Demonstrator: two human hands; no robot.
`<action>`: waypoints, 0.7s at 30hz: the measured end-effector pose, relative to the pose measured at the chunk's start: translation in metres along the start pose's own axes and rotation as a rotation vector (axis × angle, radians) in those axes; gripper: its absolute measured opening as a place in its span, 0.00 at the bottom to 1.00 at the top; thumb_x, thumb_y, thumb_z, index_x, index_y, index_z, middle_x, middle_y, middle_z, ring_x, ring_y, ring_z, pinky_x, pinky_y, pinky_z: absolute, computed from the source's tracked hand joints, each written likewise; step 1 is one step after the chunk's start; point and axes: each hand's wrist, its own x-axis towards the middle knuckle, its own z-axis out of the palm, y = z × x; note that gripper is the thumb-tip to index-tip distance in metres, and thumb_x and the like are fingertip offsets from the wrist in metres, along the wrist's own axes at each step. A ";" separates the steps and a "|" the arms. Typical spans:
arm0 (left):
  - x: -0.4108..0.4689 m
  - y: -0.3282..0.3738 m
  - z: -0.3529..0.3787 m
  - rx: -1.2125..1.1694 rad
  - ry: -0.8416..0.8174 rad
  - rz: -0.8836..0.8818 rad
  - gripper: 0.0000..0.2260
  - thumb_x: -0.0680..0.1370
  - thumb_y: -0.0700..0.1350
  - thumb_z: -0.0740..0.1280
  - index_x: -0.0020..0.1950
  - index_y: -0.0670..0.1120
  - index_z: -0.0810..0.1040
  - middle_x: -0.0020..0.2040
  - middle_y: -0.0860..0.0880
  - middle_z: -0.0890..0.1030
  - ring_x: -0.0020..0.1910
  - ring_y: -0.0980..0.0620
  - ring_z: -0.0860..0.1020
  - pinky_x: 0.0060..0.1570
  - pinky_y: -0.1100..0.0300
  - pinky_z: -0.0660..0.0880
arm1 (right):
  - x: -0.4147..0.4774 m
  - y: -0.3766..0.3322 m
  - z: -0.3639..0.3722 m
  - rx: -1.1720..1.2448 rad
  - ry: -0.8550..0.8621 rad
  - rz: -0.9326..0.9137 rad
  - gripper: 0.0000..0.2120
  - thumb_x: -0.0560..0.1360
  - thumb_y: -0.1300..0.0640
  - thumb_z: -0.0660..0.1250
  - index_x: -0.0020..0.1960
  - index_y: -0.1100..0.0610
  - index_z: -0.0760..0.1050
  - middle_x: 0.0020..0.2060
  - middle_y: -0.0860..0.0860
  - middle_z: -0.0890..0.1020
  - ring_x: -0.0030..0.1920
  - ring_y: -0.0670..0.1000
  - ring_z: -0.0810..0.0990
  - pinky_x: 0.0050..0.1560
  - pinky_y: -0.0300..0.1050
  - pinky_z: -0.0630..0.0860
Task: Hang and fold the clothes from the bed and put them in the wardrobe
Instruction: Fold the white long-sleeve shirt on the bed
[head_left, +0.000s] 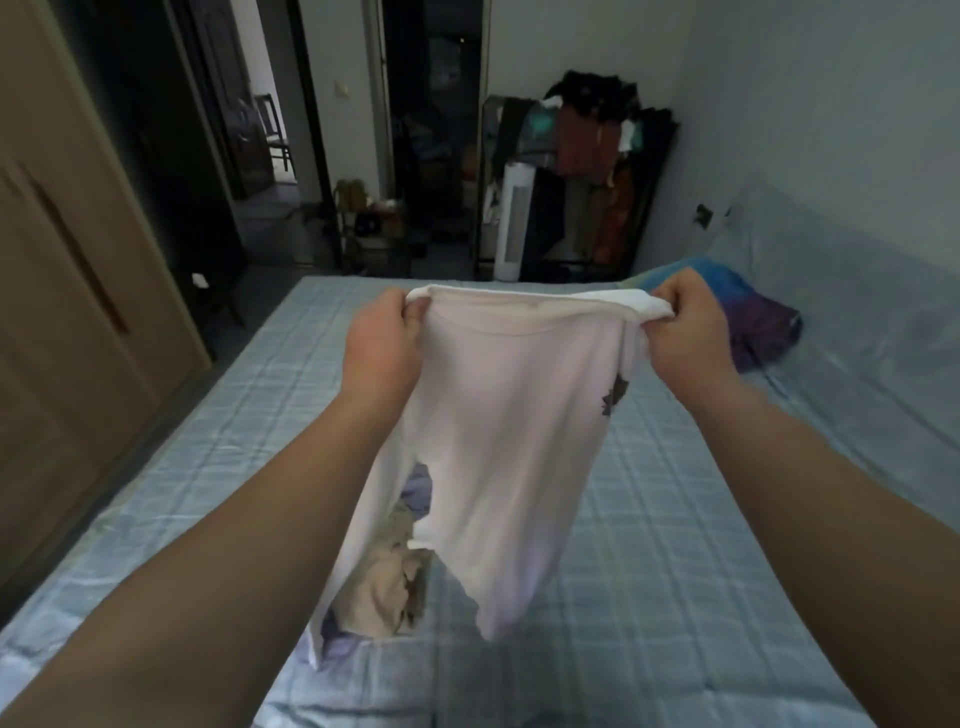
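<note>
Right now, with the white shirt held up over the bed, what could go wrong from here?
1. The left hand and right hand pinch only the top edge of the white shirt, which is bunched at the right. It may slip or fold unevenly.
2. Its lower part hangs twisted in front of the beige and lavender pile on the bed. Laid down there, it could wrinkle or tangle with the pile.
</note>
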 end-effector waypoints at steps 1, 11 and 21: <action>-0.001 0.013 0.009 -0.004 -0.010 0.003 0.16 0.83 0.55 0.56 0.40 0.48 0.70 0.35 0.52 0.73 0.35 0.52 0.72 0.31 0.57 0.62 | 0.005 0.009 -0.017 -0.013 -0.004 0.001 0.11 0.73 0.62 0.65 0.38 0.54 0.63 0.33 0.48 0.70 0.33 0.43 0.64 0.33 0.38 0.62; 0.017 0.091 0.046 0.096 -0.170 0.083 0.12 0.84 0.49 0.54 0.45 0.45 0.67 0.40 0.48 0.74 0.39 0.48 0.73 0.34 0.53 0.67 | 0.033 0.061 -0.101 -0.208 -0.053 -0.005 0.13 0.78 0.53 0.65 0.36 0.53 0.66 0.32 0.48 0.71 0.32 0.45 0.67 0.34 0.44 0.63; 0.032 0.100 0.043 -0.050 -0.218 0.097 0.07 0.83 0.47 0.56 0.50 0.52 0.72 0.42 0.56 0.75 0.43 0.54 0.75 0.38 0.59 0.70 | 0.035 0.051 -0.138 -0.491 -0.081 0.097 0.19 0.81 0.44 0.59 0.39 0.57 0.70 0.34 0.52 0.75 0.37 0.54 0.74 0.36 0.48 0.65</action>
